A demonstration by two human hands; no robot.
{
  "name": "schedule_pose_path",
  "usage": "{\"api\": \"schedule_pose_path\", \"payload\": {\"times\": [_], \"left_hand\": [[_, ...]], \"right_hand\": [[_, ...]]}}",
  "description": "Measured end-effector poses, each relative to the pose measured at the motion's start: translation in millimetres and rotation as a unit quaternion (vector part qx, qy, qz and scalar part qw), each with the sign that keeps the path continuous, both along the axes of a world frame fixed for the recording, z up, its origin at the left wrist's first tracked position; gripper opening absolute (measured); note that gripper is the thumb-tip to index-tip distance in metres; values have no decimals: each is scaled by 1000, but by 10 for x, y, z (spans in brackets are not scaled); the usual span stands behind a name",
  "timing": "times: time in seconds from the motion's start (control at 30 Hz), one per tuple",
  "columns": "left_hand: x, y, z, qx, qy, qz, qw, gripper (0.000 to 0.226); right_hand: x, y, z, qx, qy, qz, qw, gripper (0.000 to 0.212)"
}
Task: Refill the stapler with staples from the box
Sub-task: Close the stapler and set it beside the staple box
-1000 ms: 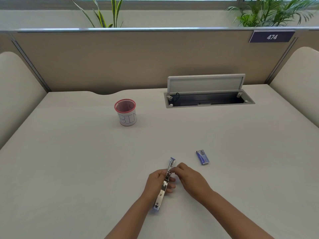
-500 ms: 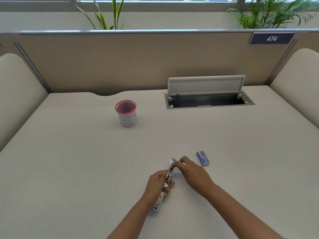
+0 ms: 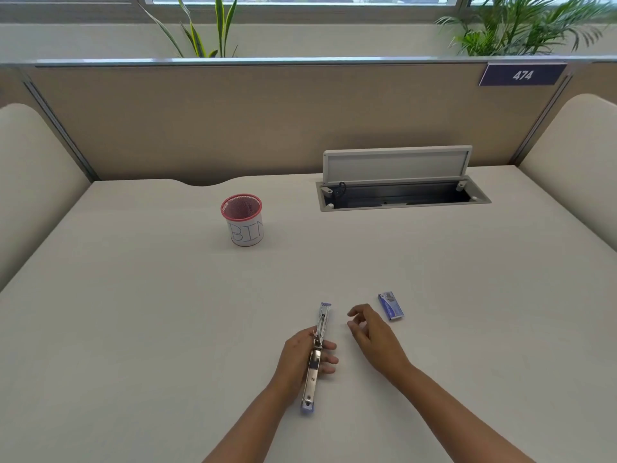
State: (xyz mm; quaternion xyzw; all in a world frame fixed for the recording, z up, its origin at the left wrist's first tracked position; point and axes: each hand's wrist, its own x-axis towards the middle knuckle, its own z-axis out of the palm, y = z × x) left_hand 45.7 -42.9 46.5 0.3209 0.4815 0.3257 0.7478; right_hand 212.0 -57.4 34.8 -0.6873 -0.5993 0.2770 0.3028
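shiny bare metal along the stapler [image 3: 316, 357], pale blue plastic at both ends. glossy printed card on the staple box [image 3: 390, 306]. matt, smooth off-white desk [image 3: 133, 312]. red wire mesh cup [image 3: 242, 219], white paper wrap.

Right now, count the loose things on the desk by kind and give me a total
Stapler: 1, opened flat, held by the left hand
Staple box: 1, beside the open right hand
Mesh cup labelled BIN: 1
Total: 3
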Motion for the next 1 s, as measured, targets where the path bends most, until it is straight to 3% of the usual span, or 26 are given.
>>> {"api": "schedule_pose_path", "payload": {"times": [0.17,1.0], "left_hand": [[12,-14,-21,18,23,-2,1000,18],[-5,-31,-3,53,59,-23,997,14]], "right_hand": [[-60,-83,-93,13,-28,-36,999,7],[-107,-212,-128,38,-58,0,998,19]]}}
